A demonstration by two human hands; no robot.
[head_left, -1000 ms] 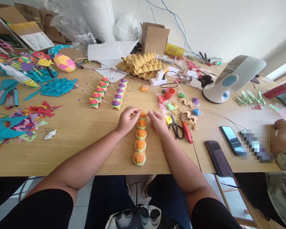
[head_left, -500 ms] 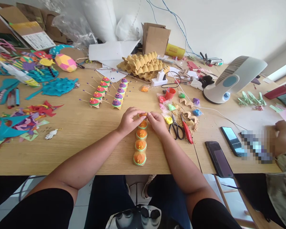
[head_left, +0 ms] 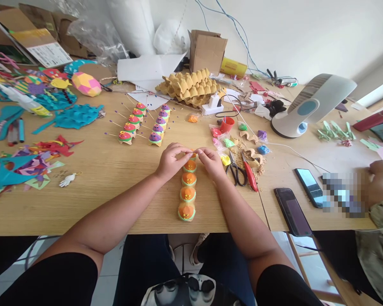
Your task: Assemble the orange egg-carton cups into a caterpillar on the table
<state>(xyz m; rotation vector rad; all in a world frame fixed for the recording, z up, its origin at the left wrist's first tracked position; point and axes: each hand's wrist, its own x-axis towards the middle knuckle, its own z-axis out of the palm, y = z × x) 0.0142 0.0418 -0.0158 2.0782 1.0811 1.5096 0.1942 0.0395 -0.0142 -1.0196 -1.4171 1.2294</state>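
An egg-carton strip [head_left: 188, 179] lies lengthwise in front of me, its cups coated in orange clay with green rims and small yellow details like faces. At its far end, my left hand [head_left: 174, 160] is closed, thumb and fingers pinched over the last cup. From the other side my right hand [head_left: 210, 160] meets it, also in a pinch. The fingertips nearly touch; whatever small piece is between them is hidden. Beyond the left hand stand two similar strips, one red and green [head_left: 132, 123], one purple [head_left: 160, 123], with pins sticking out of their sides.
Right of my hands lie black scissors [head_left: 236, 171], a red utility knife [head_left: 249, 172], bagged clay lumps and a red cup [head_left: 227, 124]. Phones [head_left: 292, 211], a white fan [head_left: 309, 106] and another person's hand [head_left: 382, 180] are farther right. Craft scraps [head_left: 22, 168] cover the left.
Both hands stay at the strip's far end. The fingertips have shifted slightly, with the right fingers lifted a little higher; the strip lies where it was.
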